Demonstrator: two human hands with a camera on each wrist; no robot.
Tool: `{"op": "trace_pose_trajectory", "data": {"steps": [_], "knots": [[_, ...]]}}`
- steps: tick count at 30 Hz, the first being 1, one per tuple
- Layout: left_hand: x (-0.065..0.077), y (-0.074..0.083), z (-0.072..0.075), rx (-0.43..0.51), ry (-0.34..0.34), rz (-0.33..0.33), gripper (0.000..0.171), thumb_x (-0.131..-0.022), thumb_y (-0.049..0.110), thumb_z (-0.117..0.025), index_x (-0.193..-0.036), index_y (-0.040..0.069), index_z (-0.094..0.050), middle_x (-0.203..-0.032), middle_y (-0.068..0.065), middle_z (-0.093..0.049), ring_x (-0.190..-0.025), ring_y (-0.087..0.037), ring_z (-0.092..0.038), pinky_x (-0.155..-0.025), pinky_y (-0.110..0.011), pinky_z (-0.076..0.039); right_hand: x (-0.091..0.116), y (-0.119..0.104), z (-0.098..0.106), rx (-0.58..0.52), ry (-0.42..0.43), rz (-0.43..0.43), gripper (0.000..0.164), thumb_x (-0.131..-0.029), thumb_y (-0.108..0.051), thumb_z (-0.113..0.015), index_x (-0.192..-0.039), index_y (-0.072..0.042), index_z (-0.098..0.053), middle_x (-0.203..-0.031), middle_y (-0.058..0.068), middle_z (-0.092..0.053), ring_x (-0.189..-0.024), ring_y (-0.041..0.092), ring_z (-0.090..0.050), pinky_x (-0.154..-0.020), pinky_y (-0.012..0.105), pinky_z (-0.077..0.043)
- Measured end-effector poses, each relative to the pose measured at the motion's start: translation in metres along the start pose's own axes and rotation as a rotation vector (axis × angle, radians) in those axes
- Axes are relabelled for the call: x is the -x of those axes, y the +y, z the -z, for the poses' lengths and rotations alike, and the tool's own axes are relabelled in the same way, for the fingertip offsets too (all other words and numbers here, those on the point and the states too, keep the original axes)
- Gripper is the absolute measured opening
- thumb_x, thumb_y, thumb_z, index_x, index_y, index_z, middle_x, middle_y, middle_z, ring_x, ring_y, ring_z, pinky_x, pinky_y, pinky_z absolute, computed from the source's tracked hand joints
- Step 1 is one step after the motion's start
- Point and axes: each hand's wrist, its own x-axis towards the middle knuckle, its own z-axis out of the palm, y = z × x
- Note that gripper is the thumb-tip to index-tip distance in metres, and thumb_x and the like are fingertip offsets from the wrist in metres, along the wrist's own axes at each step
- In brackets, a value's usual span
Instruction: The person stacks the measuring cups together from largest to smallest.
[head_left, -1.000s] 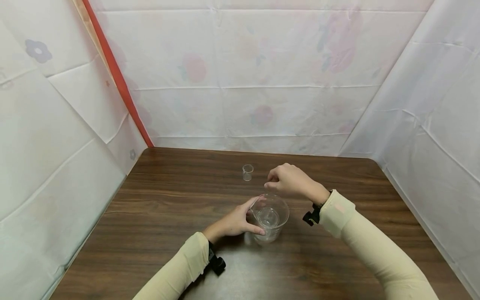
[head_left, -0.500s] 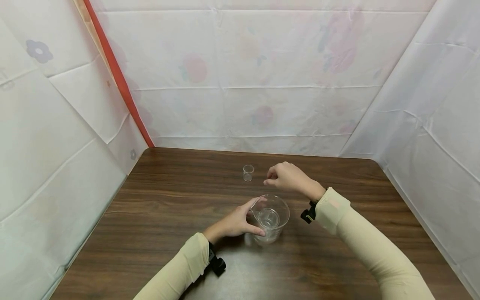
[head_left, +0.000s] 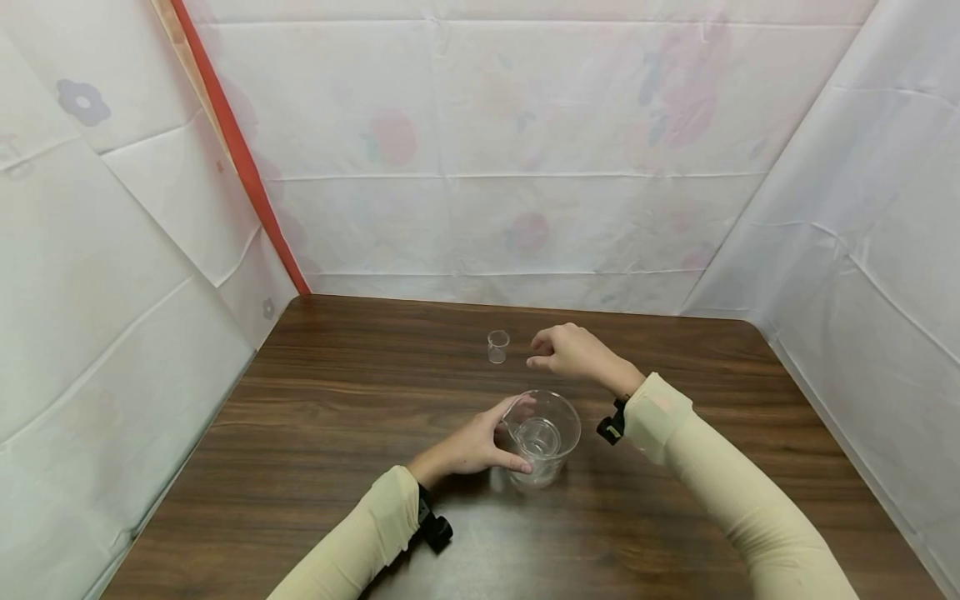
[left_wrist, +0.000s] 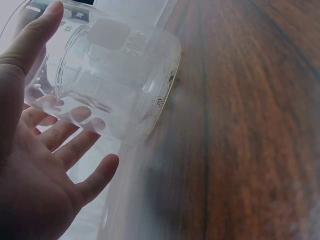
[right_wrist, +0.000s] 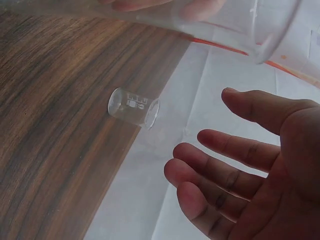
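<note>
A large clear glass beaker point(head_left: 546, 473) stands upright on the table, with a smaller glass beaker point(head_left: 538, 439) nested inside it. My left hand point(head_left: 474, 443) holds the large beaker from its left side, thumb across the near wall and fingers along the far wall. Farther back, a tiny glass beaker point(head_left: 498, 348) sits upright by itself; white printed markings show on it in the right wrist view. Over the table to the right of this tiny beaker hovers my right hand point(head_left: 576, 355), fingers loosely bent and nothing between them.
The brown wood-grain table point(head_left: 337, 400) ends at a back edge not far behind the tiny beaker. White patterned sheets point(head_left: 465, 225) hang behind it and along both sides, and a red strip point(head_left: 240, 158) runs down the left back corner.
My right hand has drawn slightly back from above the large beaker and a little left, closer to the tiny beaker. The left hand and large beaker stay in place.
</note>
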Motion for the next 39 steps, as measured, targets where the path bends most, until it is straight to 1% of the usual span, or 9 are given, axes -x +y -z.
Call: {"op": "trace_pose_trajectory", "data": {"steps": [4,11,14,20,24,26,29,33,39], "knots": [[0.000,-0.001,0.000,-0.002,-0.001,0.009,0.095,-0.075,0.027,-0.085,-0.152,0.021,-0.029,-0.150,0.006,-0.044,-0.136,-0.013,-0.044,-0.108,-0.039,-0.043,-0.003,0.002,-0.002,-0.009,-0.009,0.000,0.034,-0.092,-0.029,-0.068,-0.116,-0.005,-0.068,-0.099,0.007,-0.074,-0.087,0.019,-0.070,-0.079,0.038,-0.057],[0.001,0.000,0.000,-0.004,-0.006,-0.003,0.095,-0.076,0.028,-0.084,-0.152,0.016,-0.029,-0.152,-0.003,-0.043,-0.136,-0.020,-0.045,-0.107,-0.043,-0.044,-0.008,0.010,-0.008,-0.040,-0.040,-0.007,0.038,-0.090,-0.023,-0.070,-0.122,-0.003,-0.064,-0.100,0.009,-0.072,-0.088,0.020,-0.068,-0.079,0.038,-0.056],[0.001,0.000,0.000,0.001,-0.003,-0.005,0.095,-0.076,0.028,-0.084,-0.152,0.016,-0.029,-0.152,-0.003,-0.042,-0.136,-0.021,-0.045,-0.107,-0.043,-0.044,-0.011,0.013,-0.012,-0.045,-0.049,-0.006,0.040,-0.091,-0.024,-0.070,-0.124,-0.003,-0.063,-0.103,0.010,-0.072,-0.091,0.022,-0.068,-0.080,0.038,-0.056],[0.001,0.001,0.000,0.011,-0.001,-0.003,0.094,-0.076,0.026,-0.084,-0.152,0.020,-0.029,-0.151,0.003,-0.043,-0.136,-0.019,-0.045,-0.107,-0.042,-0.044,-0.017,0.016,-0.018,-0.061,-0.064,-0.012,0.043,-0.091,-0.024,-0.069,-0.127,-0.002,-0.061,-0.109,0.014,-0.071,-0.096,0.025,-0.068,-0.083,0.040,-0.056],[0.002,0.001,0.000,0.017,-0.002,-0.002,0.093,-0.076,0.026,-0.084,-0.151,0.019,-0.030,-0.151,0.000,-0.044,-0.136,-0.018,-0.045,-0.108,-0.043,-0.043,-0.020,0.018,-0.021,-0.070,-0.054,-0.012,0.043,-0.090,-0.023,-0.070,-0.127,-0.001,-0.061,-0.112,0.017,-0.070,-0.099,0.027,-0.067,-0.083,0.041,-0.056],[0.002,0.000,-0.001,0.016,-0.005,-0.005,0.094,-0.076,0.026,-0.084,-0.152,0.017,-0.029,-0.151,-0.003,-0.044,-0.136,-0.020,-0.045,-0.108,-0.043,-0.043,-0.021,0.019,-0.023,-0.076,-0.044,-0.007,0.043,-0.090,-0.022,-0.070,-0.127,-0.001,-0.061,-0.113,0.018,-0.069,-0.100,0.028,-0.067,-0.084,0.041,-0.056],[0.002,-0.001,-0.001,0.010,-0.005,-0.009,0.095,-0.076,0.025,-0.085,-0.152,0.013,-0.029,-0.150,-0.006,-0.045,-0.135,-0.022,-0.046,-0.107,-0.042,-0.044,-0.023,0.019,-0.025,-0.083,-0.015,0.014,0.042,-0.090,-0.021,-0.070,-0.125,0.000,-0.061,-0.113,0.018,-0.068,-0.101,0.030,-0.066,-0.084,0.042,-0.055],[0.001,-0.001,-0.001,0.008,0.001,-0.010,0.095,-0.075,0.024,-0.085,-0.151,0.011,-0.029,-0.150,-0.007,-0.045,-0.135,-0.023,-0.046,-0.107,-0.043,-0.044,-0.025,0.019,-0.028,-0.058,0.026,0.054,0.040,-0.090,-0.021,-0.071,-0.123,0.000,-0.063,-0.113,0.016,-0.066,-0.102,0.031,-0.065,-0.085,0.043,-0.054],[0.001,0.000,0.000,0.023,-0.006,-0.010,0.094,-0.076,0.024,-0.085,-0.151,0.012,-0.030,-0.151,-0.006,-0.044,-0.135,-0.021,-0.047,-0.107,-0.042,-0.044,-0.033,0.021,-0.034,-0.029,0.020,0.045,0.041,-0.090,-0.022,-0.071,-0.124,-0.001,-0.063,-0.115,0.015,-0.063,-0.105,0.031,-0.064,-0.087,0.043,-0.054]]}}
